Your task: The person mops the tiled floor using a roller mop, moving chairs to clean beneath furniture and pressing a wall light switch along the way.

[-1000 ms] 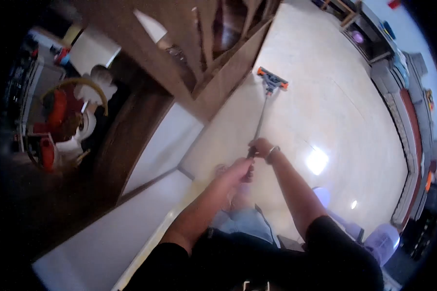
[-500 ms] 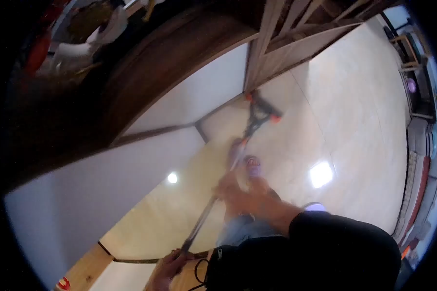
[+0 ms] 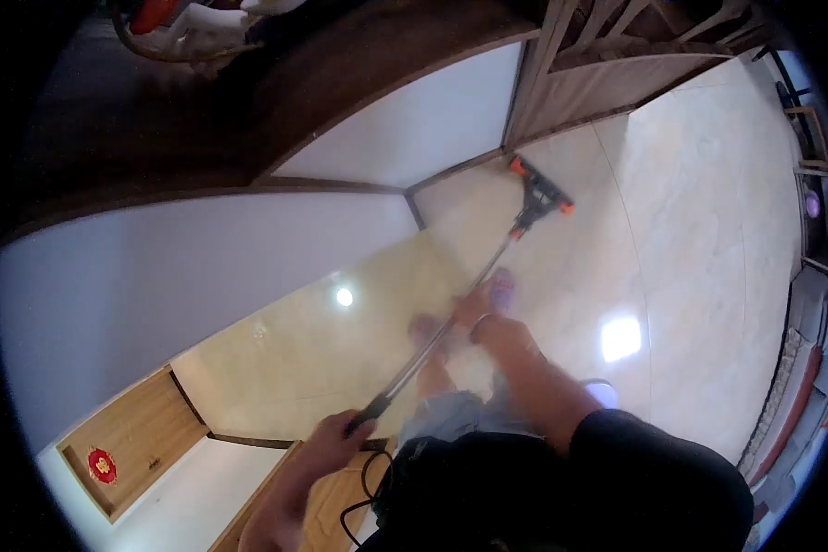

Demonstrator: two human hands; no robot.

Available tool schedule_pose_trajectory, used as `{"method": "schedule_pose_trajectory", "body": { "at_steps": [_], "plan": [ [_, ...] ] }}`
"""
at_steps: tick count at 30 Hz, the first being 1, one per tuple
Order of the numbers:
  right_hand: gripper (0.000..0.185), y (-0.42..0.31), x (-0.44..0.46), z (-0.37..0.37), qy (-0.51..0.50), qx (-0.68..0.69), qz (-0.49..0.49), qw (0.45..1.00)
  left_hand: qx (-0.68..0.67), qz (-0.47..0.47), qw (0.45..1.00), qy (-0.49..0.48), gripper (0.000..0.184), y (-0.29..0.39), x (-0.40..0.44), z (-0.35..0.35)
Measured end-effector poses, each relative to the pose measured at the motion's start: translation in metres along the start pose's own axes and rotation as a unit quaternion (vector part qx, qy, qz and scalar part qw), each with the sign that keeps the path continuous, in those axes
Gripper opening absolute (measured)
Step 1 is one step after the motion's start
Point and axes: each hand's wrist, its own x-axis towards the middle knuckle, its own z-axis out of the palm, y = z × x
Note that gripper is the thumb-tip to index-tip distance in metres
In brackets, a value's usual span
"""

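Observation:
A mop with a metal pole (image 3: 416,366) and a black, orange-cornered head (image 3: 545,189) reaches slantwise across the view. Its head rests on the pale floor beside the dark wooden base. My left hand (image 3: 339,436) is closed round the black grip at the pole's near end. Further down the pole, my right hand (image 3: 475,307) is wrapped round the shaft, slightly blurred. My feet in purple slippers (image 3: 501,289) show under the pole, close to the right hand.
Left of the mop stands a white wall panel (image 3: 202,267) with dark trim. A wooden cabinet (image 3: 138,432) bears a red ornament at lower left. A grey sofa (image 3: 796,368) lines the right side. A dark cable (image 3: 363,501) hangs near my body.
The mop head has shifted right in view, and my right hand has moved forward and right with the pole. The camera view has also turned, and my feet have changed position.

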Motion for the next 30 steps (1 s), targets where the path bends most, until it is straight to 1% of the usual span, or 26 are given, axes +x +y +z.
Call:
{"method": "schedule_pose_trajectory", "body": {
  "at_steps": [2,4,5,6,7,8,9,10,11,12,13,14,15,16,18,19,20,21,22,23,25,26,28,29,30],
  "plan": [
    [0.049,0.013,0.020,-0.023,0.018,-0.031,0.003,0.999,0.001,-0.003,1.000,-0.029,0.034,-0.001,0.017,0.016],
    [0.036,0.026,0.035,-0.029,0.020,-0.076,0.015,0.997,-0.001,0.047,0.998,-0.042,0.034,-0.009,0.022,0.023],
    [0.030,0.034,0.038,-0.026,0.017,-0.098,0.020,0.995,-0.047,0.010,0.998,-0.044,0.032,-0.004,0.009,0.023],
    [0.025,0.040,0.041,-0.017,0.010,-0.118,0.020,0.993,-0.046,0.016,0.998,-0.044,0.032,-0.018,0.008,0.023],
    [0.020,0.048,0.043,-0.007,-0.004,-0.142,0.006,0.990,-0.058,0.049,0.997,-0.011,0.032,-0.035,0.007,0.025],
    [0.018,0.059,0.048,0.007,-0.026,-0.173,-0.036,0.984,-0.072,0.080,0.994,0.021,0.031,-0.055,0.006,0.029],
    [0.016,0.071,0.053,0.021,-0.046,-0.202,-0.078,0.975,-0.075,0.084,0.993,0.018,0.031,-0.074,0.000,0.031],
    [0.019,0.063,0.044,0.041,-0.131,-0.334,-0.178,0.916,-0.096,0.057,0.994,0.016,0.030,-0.090,-0.007,0.033],
    [0.022,0.060,0.034,0.065,-0.174,-0.400,-0.219,0.873,-0.115,0.029,0.993,0.013,0.029,-0.109,-0.014,0.034],
    [0.024,0.056,0.022,0.089,-0.212,-0.457,-0.266,0.822,-0.118,0.032,0.992,0.010,0.029,-0.131,-0.021,0.036],
    [0.019,0.062,0.012,0.114,-0.201,-0.448,-0.217,0.844,-0.144,0.026,0.989,0.007,0.028,-0.156,-0.027,0.041],
    [0.020,0.071,0.002,0.130,-0.194,-0.446,-0.191,0.852,-0.172,0.019,0.985,0.004,0.028,-0.179,-0.032,0.046],
    [0.022,0.079,-0.009,0.145,-0.188,-0.444,-0.166,0.860,-0.155,0.028,0.987,0.016,0.028,-0.199,-0.037,0.054],
    [0.022,0.090,-0.012,0.158,-0.185,-0.550,-0.251,0.774,-0.158,0.033,0.987,0.017,0.028,-0.220,-0.039,0.061],
    [0.022,0.109,-0.015,0.176,-0.178,-0.645,-0.330,0.666,-0.204,0.082,0.974,-0.052,0.029,-0.252,-0.040,0.073],
    [0.023,0.119,-0.018,0.186,-0.178,-0.480,-0.194,0.837,-0.180,0.080,0.978,-0.071,0.028,-0.261,-0.044,0.071],
    [0.032,0.130,-0.023,0.196,-0.164,-0.279,-0.044,0.945,-0.180,0.085,0.977,-0.070,0.028,-0.277,-0.046,0.071],
    [0.048,0.146,-0.033,0.214,-0.103,-0.214,-0.002,0.971,-0.202,0.071,0.974,-0.080,0.028,-0.295,-0.049,0.070],
    [0.069,0.157,-0.048,0.231,-0.037,-0.140,0.031,0.989,-0.222,0.057,0.969,-0.091,0.027,-0.310,-0.051,0.069],
    [0.071,0.180,-0.047,0.251,-0.055,-0.134,0.014,0.989,-0.223,0.061,0.969,-0.092,0.027,-0.326,-0.055,0.066],
    [0.077,0.231,-0.034,0.294,-0.100,-0.127,-0.020,0.987,-0.227,0.037,0.970,-0.085,0.038,-0.355,-0.071,0.058],
    [0.078,0.225,-0.050,0.307,-0.116,-0.163,-0.020,0.980,-0.232,0.035,0.969,-0.081,0.038,-0.371,-0.082,0.055],
    [0.079,0.214,-0.086,0.338,-0.181,-0.280,-0.031,0.942,-0.257,-0.043,0.964,-0.049,0.036,-0.405,-0.109,0.050],
    [0.079,0.205,-0.106,0.351,-0.218,-0.321,-0.044,0.920,-0.261,-0.052,0.963,-0.045,0.036,-0.424,-0.121,0.050],
    [0.080,0.196,-0.128,0.364,-0.254,-0.336,-0.048,0.905,-0.174,0.005,0.985,0.005,0.035,-0.442,-0.134,0.050]
  ]
}}
